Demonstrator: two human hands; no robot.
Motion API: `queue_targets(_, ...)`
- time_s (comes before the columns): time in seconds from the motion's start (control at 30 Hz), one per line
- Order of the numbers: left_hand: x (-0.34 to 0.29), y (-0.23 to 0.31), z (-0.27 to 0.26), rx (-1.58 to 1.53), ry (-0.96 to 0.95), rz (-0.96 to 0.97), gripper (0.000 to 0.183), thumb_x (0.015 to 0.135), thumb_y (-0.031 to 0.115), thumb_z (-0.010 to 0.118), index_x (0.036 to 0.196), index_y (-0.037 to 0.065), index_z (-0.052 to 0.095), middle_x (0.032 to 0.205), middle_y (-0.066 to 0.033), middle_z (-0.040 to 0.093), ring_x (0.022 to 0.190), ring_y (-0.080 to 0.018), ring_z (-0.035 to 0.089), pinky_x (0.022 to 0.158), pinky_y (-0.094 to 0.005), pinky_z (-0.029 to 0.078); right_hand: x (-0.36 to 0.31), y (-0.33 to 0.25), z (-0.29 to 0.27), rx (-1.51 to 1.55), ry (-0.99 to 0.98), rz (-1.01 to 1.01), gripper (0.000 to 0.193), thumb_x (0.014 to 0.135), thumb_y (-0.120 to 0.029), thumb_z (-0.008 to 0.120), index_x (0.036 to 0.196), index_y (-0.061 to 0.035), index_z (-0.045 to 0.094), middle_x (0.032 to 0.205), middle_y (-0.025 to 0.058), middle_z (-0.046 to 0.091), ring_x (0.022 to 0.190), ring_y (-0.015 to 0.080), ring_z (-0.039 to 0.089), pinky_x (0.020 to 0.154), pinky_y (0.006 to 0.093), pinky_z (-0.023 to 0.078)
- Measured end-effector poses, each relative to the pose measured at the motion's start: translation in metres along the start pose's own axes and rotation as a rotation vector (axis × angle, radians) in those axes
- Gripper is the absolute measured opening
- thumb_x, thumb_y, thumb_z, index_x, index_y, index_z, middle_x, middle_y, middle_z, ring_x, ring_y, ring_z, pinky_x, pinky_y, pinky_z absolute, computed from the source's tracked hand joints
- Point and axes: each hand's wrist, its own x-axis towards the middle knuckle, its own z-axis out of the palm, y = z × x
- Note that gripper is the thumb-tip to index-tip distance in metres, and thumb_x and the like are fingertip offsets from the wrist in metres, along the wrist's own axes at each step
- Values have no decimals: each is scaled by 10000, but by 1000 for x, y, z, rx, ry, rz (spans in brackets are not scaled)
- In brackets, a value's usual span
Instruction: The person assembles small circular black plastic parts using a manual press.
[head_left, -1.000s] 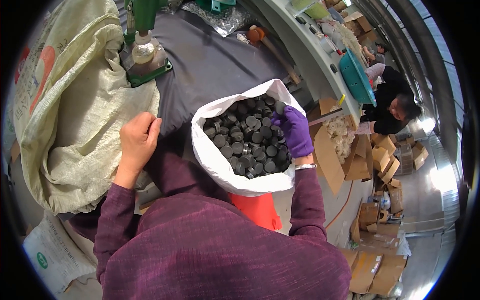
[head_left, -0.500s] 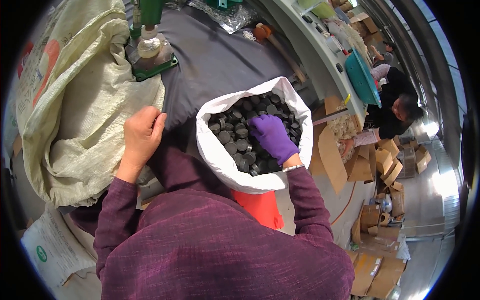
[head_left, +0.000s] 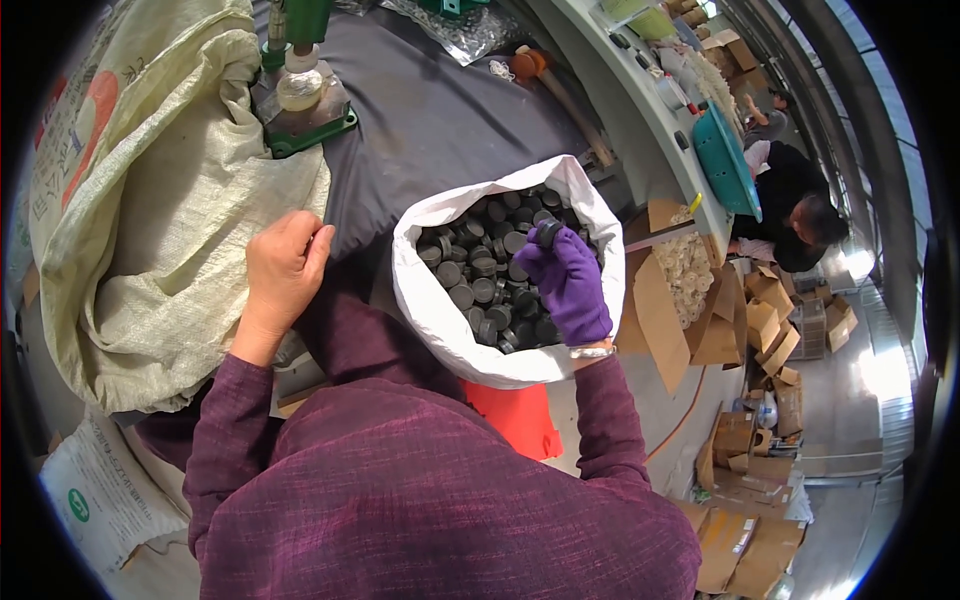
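Note:
A white sack (head_left: 412,285) with a rolled-down rim stands before me, filled with black round caps (head_left: 484,267). Over its right side is my right hand (head_left: 572,292) in a purple glove, its thumb and fingers pinching one black cap (head_left: 549,231) just above the others. My left hand (head_left: 287,262) is bare and closed in a fist beside the pale woven sack (head_left: 215,190). Its curled fingers hide whatever may be inside. Ahead of that hand stands a green hand press (head_left: 303,100) on the dark cloth-covered table.
A grey worktop (head_left: 640,100) with a teal basin (head_left: 725,160) runs along the right. Below it stands an open cardboard box (head_left: 718,325) of pale pieces. A co-worker (head_left: 800,205) bends nearby. A hammer-like tool (head_left: 560,90) lies on the dark cloth (head_left: 430,120).
My right hand has risen from among the caps and turned, now pinching one cap. My left hand has stayed in place. The co-worker's hand has left the cardboard box.

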Motion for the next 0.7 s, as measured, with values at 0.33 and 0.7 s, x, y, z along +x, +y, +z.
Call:
queue_targets(0.33, 0, 1, -3, -10, 2, 10, 161, 821, 70, 693, 755, 36, 550, 685, -134, 582, 601, -341, 578, 530, -410, 428, 4, 10, -6, 226, 184, 11, 282, 1042, -236, 464, 1196, -13, 546, 1060, 101, 649, 876, 201, 690, 899, 423, 576)
queue_targets(0.7, 0, 0, 1, -23, 4, 5, 165, 816, 83, 701, 756, 39, 553, 683, -130, 575, 598, -339, 574, 526, -410, 425, 4, 13, 5, -825, 192, -361, 320, 938, -70, 629, 1244, 20, 595, 1012, 53, 664, 946, 116, 627, 809, 248, 518)
